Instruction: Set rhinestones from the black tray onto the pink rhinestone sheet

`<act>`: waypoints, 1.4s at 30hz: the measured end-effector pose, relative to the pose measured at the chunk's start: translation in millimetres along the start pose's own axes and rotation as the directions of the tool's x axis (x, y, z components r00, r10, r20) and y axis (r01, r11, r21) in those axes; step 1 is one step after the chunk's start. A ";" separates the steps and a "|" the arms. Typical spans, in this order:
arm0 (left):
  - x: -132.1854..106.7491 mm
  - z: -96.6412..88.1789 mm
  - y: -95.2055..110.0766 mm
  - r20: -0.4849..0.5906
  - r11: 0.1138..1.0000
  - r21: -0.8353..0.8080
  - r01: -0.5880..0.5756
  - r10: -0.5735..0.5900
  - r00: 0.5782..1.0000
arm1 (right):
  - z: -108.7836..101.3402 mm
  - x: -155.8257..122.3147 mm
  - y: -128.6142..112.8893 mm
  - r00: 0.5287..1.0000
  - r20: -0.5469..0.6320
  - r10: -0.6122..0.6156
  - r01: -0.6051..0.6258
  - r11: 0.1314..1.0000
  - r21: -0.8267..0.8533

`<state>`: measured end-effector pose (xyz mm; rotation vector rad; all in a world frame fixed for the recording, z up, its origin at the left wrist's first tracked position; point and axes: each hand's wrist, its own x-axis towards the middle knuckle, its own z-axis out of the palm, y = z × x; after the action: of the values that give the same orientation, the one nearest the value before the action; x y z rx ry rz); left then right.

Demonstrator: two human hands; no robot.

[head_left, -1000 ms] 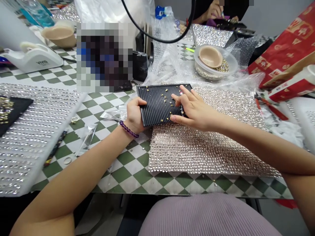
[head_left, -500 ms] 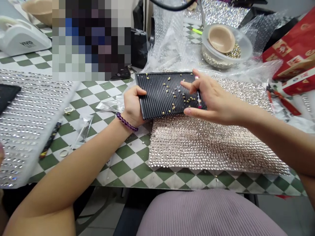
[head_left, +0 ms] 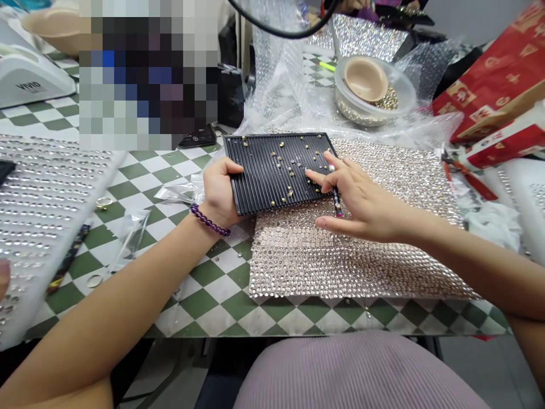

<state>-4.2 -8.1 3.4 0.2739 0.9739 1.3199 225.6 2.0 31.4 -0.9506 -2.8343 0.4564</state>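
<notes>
My left hand (head_left: 220, 190) grips the left edge of a black ridged tray (head_left: 258, 182), thumb on top. Several small yellowish and clear rhinestones (head_left: 290, 192) lie scattered over its grooves. At the tray's right side is my right hand (head_left: 364, 207), with a slim dark patterned pen-like tool (head_left: 337, 201) tucked between its fingers. Its index fingertip is at the tray's surface among the stones; whether it touches one I cannot tell. Below the tray lies a sheet densely covered in rhinestones (head_left: 340, 261).
A clear plastic bowl (head_left: 357, 116) of stones, with a beige bowl (head_left: 366, 79) inside, stands behind on bubble wrap (head_left: 281, 79). Red-handled pliers (head_left: 474, 180) and red bags (head_left: 489, 79) are at right. Another rhinestone sheet (head_left: 55, 210) and a patterned pen (head_left: 70, 258) lie left.
The view has shifted, so most things sit slightly further left and lower. My right hand has drawn back a little toward me off the tray, still with the pen-like tool.
</notes>
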 end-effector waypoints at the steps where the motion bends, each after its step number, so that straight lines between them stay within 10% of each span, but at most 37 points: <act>1: 0.6 -0.6 -0.3 0.003 1.000 0.000 -0.004 0.004 1.000 | 0.5 0.6 -0.5 1.000 0.004 -0.002 0.002 1.000 0.000; 42: 3.7 0.0 -2.2 -0.013 0.999 -0.044 -0.016 0.015 1.000 | -8.2 -11.7 -1.4 0.999 -0.029 0.040 -0.036 0.989 0.142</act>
<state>-2.9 -5.4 0.3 0.2404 0.9537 1.3571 235.8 -4.1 39.5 -0.9766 -2.7172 0.6317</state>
